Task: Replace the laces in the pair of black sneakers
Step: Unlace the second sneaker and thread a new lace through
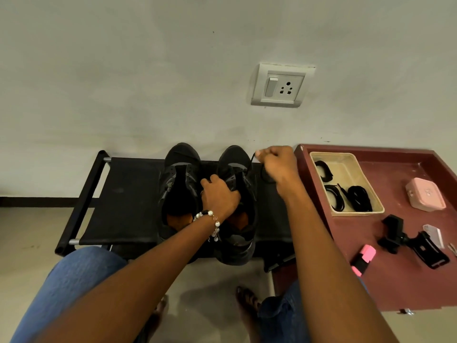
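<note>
On the black fabric shoe rack (128,194), against the wall, the pair of black sneakers (183,191) is set side by side with toes toward the wall. The right-hand sneaker (235,157) is steadied by the left hand (218,194), whose fingers are curled over the edge of its opening near the tongue. A black lace (251,161) is pinched between the thumb and curled fingers of the right hand (278,167), which is raised just beside that shoe's toe; the lace is drawn taut from the eyelet area up to the fingertips. Whether an old lace is being pulled out or a new one threaded cannot be told.

The lace is judged to be light, limp and thin, so it is best held close to its stiff tip, where it can be guided through an eyelet. The sneaker is judged soft in the upper yet light enough to shift under a pull, so it is best gripped at the collar or eyelet row, as is done now. Some slip of the lace through pinched fingers is to be expected.

More black laces (356,200) are seen lying coiled in a beige tray (332,155) on the red-brown table (371,280), well apart from both hands.
</note>
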Motion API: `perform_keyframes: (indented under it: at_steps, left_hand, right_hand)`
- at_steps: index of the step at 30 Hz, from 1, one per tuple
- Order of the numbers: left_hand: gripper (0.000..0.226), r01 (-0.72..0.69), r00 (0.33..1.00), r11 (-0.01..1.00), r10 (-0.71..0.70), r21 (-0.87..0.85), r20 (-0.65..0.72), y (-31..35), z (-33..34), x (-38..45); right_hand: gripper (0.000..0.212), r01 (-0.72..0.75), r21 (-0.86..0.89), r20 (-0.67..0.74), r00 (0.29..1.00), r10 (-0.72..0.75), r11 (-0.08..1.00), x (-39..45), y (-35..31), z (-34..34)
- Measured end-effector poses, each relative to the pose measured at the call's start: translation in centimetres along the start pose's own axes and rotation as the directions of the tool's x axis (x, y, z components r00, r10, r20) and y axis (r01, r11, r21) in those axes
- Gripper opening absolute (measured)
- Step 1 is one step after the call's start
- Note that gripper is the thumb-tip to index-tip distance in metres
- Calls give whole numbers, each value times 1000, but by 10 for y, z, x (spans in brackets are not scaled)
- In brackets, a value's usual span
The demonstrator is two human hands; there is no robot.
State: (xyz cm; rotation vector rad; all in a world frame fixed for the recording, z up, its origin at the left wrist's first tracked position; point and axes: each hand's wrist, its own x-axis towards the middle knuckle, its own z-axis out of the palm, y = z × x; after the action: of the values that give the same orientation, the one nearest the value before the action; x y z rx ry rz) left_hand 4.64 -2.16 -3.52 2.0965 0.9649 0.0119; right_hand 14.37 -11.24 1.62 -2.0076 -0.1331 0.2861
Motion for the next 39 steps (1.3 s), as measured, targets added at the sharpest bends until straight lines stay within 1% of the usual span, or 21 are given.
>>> perform_keyframes:
  at_steps: [1,3,5,6,7,8,10,11,12,14,16,17,19,20,22,23,24,31,33,36,39]
  left_hand:
    - [66,6,1000,1000,-6,-12,-3,0,0,-1]
    - [65,12,1000,999,-13,-37,-12,0,1,-2]
    - [64,6,1000,999,-7,-50,-18,1,2,-2]
    - [62,4,1000,998,-5,-57,-22,1,2,-3]
    - [61,2,1000,997,-5,-71,-30,1,2,-3]
    - [61,0,999,996,-4,-92,-39,1,2,-3]
    - [61,-12,999,992,5,-129,-53,0,2,-3]
    - [63,-20,998,990,12,-140,-57,0,3,-4]
    - [65,-26,998,988,17,-150,-61,0,3,-4]
    - [71,-34,997,984,21,-178,-71,-1,3,-3]
    - [78,-39,996,977,22,-210,-82,-1,3,-3]
    - [80,-41,996,974,23,-224,-84,-2,4,-3]
    - [85,-44,996,971,25,-236,-83,-2,4,-3]
    - [87,-43,996,970,25,-238,-80,-2,4,-3]
    - [90,-41,997,969,23,-243,-76,-2,4,-3]
    - [91,-38,997,968,21,-247,-73,-2,3,-4]
    - [91,-37,997,967,19,-251,-72,-1,3,-4]
    - [94,-38,997,969,21,-244,-72,-2,5,-3]
    - [95,-38,997,970,19,-239,-81,-2,5,-2]
    - [94,-35,996,968,13,-247,-88,-2,4,-2]
    - [94,-30,996,965,6,-260,-94,-2,5,-4]
  right_hand:
    - [15,-16,222,-5,1000,18,975,-2,-8,-7]
    - [19,2,627,14,1000,-14,779,-5,-22,-25]
    - [17,47,856,-17,998,-62,515,-6,-29,-40]
    - [16,70,894,-45,997,-68,443,-6,-29,-44]
    - [15,92,883,-72,996,-60,460,-6,-28,-44]
    - [13,110,818,-95,994,-55,565,-5,-26,-42]
    - [2,119,483,-87,992,-88,867,-2,-17,-33]
    - [10,131,241,-57,991,-121,962,1,-10,-28]
    - [19,151,-12,3,989,-151,989,6,-1,-22]
    - [30,175,-414,151,981,-122,893,9,13,-10]
    - [25,169,-553,240,970,-38,816,7,21,1]
    - [18,161,-568,254,967,-15,807,6,22,4]
    - [28,135,-530,226,974,-14,837,4,18,5]
    - [34,101,-449,184,983,-18,888,4,13,4]
    - [25,16,-172,65,998,-4,985,1,0,-4]
    - [19,-1,-65,9,1000,2,998,2,-4,-11]
    - [18,-2,-38,-15,1000,1,999,3,-7,-17]
    - [23,63,-414,223,974,34,908,2,19,4]
    - [15,43,-420,205,978,49,907,5,22,14]
    - [36,-11,-394,156,985,79,919,4,18,14]
    - [17,-73,-234,93,991,98,969,-2,6,7]
